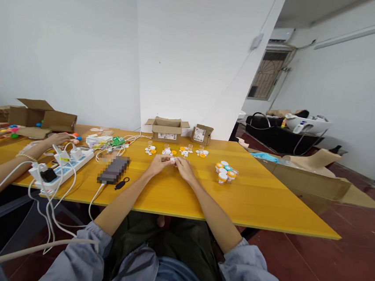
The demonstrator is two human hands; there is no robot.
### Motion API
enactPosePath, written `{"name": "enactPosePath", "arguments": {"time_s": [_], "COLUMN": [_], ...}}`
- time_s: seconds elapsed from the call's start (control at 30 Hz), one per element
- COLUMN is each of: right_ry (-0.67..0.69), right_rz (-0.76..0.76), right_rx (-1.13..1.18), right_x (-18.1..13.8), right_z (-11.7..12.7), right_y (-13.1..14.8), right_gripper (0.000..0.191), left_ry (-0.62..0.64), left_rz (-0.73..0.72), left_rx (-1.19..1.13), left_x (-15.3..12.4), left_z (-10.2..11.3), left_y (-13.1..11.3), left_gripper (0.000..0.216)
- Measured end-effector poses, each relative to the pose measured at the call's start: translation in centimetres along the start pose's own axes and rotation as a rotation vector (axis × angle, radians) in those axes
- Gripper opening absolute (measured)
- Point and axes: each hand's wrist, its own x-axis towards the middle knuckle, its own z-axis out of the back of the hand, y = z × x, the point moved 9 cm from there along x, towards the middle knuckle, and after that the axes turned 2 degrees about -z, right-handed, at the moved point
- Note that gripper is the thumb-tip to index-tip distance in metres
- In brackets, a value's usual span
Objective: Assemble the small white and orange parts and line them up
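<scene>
Your left hand (160, 164) and right hand (184, 168) met low over the table (261, 196), and each grip looked pinched on a small pale piece (172, 160) held between the fingertips; its exact form was too small to tell. If either grip slackened, the piece could likely have slipped and been lost among the loose parts (167, 152) just beyond. Those looked like smooth plastic, mostly round, white and orange; the lidded jars (223, 177) to your right were squat cylinders.

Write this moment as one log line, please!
Left hand, right hand: holding small pale piece | Right of hands: lidded jars | Beyond hands: loose white and orange parts
</scene>
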Motion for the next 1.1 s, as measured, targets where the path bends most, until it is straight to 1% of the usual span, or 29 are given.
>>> {"name": "enactPosePath", "arguments": {"time_s": [0.33,0.67,0.83,0.97,1.1], "right_ry": [0.025,0.035,0.038,0.048,0.043], "right_rz": [-0.016,-0.003,-0.008,-0.043,-0.026], "right_rx": [0.012,0.023,0.027,0.008,0.011], "right_x": [-0.02,0.1,0.09,0.1,0.06], "right_z": [0.05,-0.1,-0.13,-0.19,-0.11], "right_y": [0.38,0.0,0.03,-0.06,0.42], "right_gripper": [0.041,0.04,0.04,0.039,0.04], "left_ry": [0.005,-0.008,0.013,0.004,0.013], "left_rz": [-0.005,-0.018,-0.019,-0.032,-0.04], "left_rx": [-0.001,0.011,0.011,0.014,0.023], "left_x": [-0.22,-0.09,-0.04,-0.12,-0.28], "left_z": [-0.07,0.35,0.21,0.28,0.09], "left_y": [-0.51,0.16,0.27,0.04,-0.43], "left_gripper": [0.039,0.035,0.035,0.033,0.033]}}
